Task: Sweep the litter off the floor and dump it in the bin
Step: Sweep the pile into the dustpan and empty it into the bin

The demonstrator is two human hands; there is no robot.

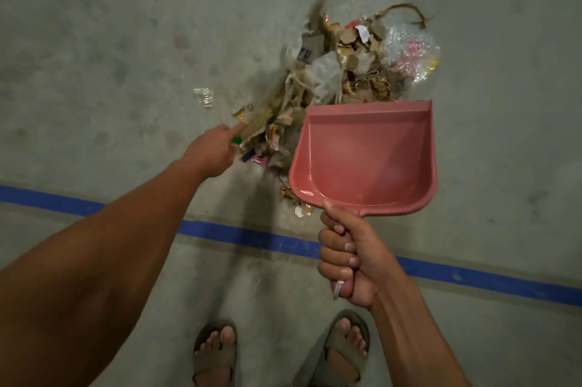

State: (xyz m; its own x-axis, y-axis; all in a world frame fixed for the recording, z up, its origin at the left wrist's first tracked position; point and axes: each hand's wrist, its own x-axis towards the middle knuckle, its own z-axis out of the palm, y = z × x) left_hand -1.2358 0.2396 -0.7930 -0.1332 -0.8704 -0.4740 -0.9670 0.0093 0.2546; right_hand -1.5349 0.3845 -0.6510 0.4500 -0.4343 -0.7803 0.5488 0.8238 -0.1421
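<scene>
Broom (277, 93) blurred, handle behind left hand (214, 150)

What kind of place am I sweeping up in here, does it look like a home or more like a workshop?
Probably a workshop, warehouse or garage rather than a living room: the bare concrete floor is stained, a blue tape line marks it off, and the litter pile is mostly cardboard scraps and plastic packaging.
</scene>
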